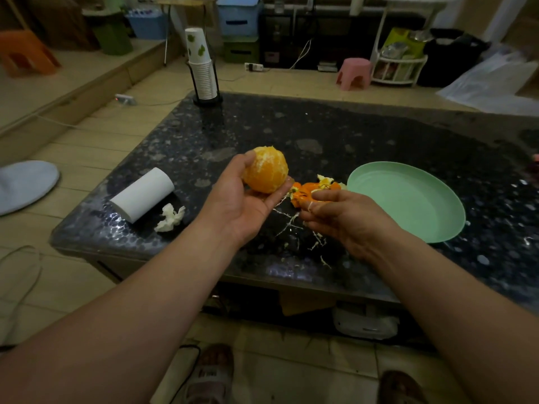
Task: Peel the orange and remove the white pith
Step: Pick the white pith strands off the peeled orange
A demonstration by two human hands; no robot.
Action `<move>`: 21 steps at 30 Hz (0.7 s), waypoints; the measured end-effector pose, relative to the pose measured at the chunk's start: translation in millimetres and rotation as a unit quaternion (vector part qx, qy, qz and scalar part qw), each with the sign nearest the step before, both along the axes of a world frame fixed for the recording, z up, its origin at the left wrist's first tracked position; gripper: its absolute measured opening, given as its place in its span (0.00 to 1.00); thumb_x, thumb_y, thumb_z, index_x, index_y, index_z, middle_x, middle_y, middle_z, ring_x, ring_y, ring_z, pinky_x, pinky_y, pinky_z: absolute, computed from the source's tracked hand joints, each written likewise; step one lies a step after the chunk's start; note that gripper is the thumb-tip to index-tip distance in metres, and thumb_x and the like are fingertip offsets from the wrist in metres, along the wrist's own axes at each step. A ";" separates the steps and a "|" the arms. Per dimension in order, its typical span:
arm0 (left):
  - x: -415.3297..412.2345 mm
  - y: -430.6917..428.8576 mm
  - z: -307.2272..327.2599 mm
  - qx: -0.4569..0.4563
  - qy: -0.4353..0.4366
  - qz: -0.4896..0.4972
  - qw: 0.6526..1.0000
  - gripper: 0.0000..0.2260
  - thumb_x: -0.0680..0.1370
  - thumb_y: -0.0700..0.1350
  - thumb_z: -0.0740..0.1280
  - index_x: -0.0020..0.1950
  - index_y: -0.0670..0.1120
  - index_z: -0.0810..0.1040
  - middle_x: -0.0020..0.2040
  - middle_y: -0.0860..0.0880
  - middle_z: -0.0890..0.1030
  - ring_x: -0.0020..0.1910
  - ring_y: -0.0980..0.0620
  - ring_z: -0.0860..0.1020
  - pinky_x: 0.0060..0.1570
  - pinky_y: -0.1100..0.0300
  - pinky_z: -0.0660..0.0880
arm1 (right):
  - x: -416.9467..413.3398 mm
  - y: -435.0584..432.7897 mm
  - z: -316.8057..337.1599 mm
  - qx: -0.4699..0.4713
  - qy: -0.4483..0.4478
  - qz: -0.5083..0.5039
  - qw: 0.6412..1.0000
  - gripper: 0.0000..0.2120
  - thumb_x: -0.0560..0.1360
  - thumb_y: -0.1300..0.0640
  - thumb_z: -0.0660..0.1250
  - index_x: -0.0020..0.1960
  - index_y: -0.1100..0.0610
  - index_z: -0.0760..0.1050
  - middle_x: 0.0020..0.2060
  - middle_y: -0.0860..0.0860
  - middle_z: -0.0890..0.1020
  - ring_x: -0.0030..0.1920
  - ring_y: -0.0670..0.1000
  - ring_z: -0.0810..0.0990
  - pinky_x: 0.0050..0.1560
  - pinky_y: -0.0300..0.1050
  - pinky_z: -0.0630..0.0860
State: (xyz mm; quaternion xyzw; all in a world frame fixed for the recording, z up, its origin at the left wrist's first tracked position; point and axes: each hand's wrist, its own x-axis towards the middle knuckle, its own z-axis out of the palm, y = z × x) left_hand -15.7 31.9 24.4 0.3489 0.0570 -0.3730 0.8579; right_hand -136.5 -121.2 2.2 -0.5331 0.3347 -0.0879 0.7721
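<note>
A peeled orange (266, 170), bare of rind, rests in my left hand (244, 199), held between thumb and fingertips above the dark table (364, 132). My right hand (344, 220) hovers just right of it, fingertips pinched on a thin white strand of pith (311, 206). More white pith threads (291, 225) lie scattered on the table beneath my hands. A pile of orange peel pieces (316, 189) sits between my hands and the plate, partly hidden by my right fingers.
A pale green plate (408, 199) stands to the right. A white paper roll (143, 193) and a crumpled tissue (169, 217) lie at the left. A stack of paper cups (202, 65) in a holder stands at the far left corner.
</note>
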 end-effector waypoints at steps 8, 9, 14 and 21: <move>-0.3 1.5 3.3 -0.003 -0.003 0.005 1.000 0.22 0.83 0.45 0.71 0.74 0.41 0.72 0.69 0.34 0.75 0.62 0.33 0.82 0.55 0.40 0.85 | -2.8 -3.3 -1.1 -0.276 0.088 0.064 0.955 0.16 0.77 0.53 0.79 0.60 0.57 0.80 0.52 0.56 0.87 0.50 0.54 0.88 0.50 0.48 0.86; 0.1 2.0 3.3 -0.002 -0.005 0.006 1.000 0.22 0.83 0.45 0.72 0.74 0.41 0.72 0.69 0.34 0.75 0.62 0.33 0.82 0.55 0.40 0.85 | -4.9 -4.5 1.5 -0.328 0.099 0.086 0.936 0.14 0.78 0.52 0.77 0.61 0.55 0.81 0.53 0.53 0.87 0.51 0.53 0.87 0.54 0.50 0.86; 1.7 1.5 4.5 0.005 -0.012 0.009 1.000 0.21 0.82 0.44 0.72 0.73 0.41 0.73 0.67 0.35 0.76 0.62 0.35 0.82 0.56 0.40 0.85 | -10.8 -1.7 7.4 -0.600 0.138 0.152 0.773 0.11 0.82 0.41 0.69 0.49 0.47 0.83 0.43 0.43 0.83 0.46 0.47 0.81 0.47 0.47 0.77; -0.7 0.7 2.7 0.011 -0.010 0.011 1.000 0.20 0.83 0.44 0.71 0.72 0.40 0.74 0.67 0.35 0.76 0.61 0.34 0.82 0.57 0.38 0.84 | -5.0 -0.7 18.3 -0.286 0.104 0.119 0.945 0.15 0.87 0.48 0.62 0.59 0.56 0.83 0.55 0.58 0.87 0.56 0.58 0.86 0.61 0.57 0.84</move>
